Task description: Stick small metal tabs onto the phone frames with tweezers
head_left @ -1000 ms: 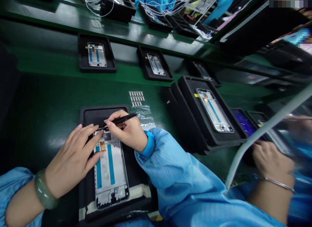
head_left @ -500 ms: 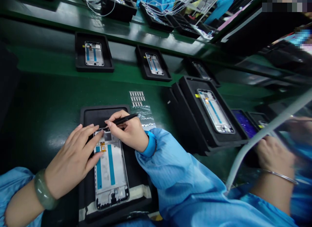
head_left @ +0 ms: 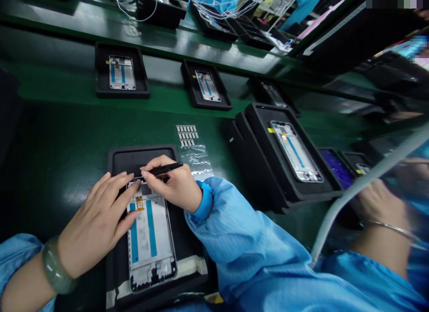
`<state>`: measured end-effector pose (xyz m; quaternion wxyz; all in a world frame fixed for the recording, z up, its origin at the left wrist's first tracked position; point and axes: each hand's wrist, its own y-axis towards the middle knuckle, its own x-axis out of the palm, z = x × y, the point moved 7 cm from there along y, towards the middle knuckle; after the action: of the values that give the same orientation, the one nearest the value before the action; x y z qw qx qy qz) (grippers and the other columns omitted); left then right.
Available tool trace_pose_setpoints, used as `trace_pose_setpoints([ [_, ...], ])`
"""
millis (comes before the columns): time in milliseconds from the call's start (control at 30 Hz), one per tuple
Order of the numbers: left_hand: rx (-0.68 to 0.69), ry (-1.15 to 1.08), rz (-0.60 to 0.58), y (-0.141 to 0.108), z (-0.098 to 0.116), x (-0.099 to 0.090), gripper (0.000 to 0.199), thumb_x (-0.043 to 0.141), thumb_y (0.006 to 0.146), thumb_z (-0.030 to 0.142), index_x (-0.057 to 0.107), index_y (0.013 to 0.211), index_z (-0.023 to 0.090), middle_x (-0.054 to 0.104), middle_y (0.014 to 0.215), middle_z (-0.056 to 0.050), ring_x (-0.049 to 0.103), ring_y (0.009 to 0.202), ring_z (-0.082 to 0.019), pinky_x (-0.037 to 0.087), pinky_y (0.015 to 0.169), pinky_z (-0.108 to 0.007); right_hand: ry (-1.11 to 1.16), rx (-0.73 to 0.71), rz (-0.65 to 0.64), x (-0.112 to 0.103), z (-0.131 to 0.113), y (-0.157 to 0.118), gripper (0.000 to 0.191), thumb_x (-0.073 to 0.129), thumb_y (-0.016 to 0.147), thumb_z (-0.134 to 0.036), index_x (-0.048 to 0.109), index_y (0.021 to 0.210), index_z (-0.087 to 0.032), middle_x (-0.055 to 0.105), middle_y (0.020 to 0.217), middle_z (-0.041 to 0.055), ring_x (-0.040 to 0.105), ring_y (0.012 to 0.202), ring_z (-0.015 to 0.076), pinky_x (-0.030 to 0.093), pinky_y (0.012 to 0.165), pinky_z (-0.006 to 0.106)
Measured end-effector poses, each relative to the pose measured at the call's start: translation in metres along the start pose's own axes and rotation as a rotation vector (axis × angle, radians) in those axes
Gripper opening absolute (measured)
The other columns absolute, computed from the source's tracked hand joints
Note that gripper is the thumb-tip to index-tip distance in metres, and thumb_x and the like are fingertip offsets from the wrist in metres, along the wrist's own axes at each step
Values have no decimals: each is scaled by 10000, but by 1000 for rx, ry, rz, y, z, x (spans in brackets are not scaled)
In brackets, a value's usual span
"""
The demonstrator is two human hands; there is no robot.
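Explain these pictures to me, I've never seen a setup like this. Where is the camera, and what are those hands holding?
There is no machine here: the view comes from a camera worn on a person's head, looking down at their own bare hands. The right hand holds black tweezers, their tip at the top of a phone frame lying in a black tray. The left hand spreads beside and over the frame's edge, holding nothing. On the green workbench lie a sheet of small labels and more trays with frames. At right, a co-worker's hand shows, blurred.
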<state>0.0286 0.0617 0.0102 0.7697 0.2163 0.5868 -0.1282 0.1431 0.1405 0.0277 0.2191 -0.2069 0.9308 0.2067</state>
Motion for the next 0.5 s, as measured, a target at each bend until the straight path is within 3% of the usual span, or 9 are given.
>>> trace_pose_setpoints([
  [500,11,48,29,2,2,-3,471,441,874,378,436,1276,133,476,1278,-128,414,1215,-249,299,1068,-471,-121,-131,67,-1,-9,-1,15,551,790,-155,556,799,-166,638,781,3,607,696,80,485,630,170],
])
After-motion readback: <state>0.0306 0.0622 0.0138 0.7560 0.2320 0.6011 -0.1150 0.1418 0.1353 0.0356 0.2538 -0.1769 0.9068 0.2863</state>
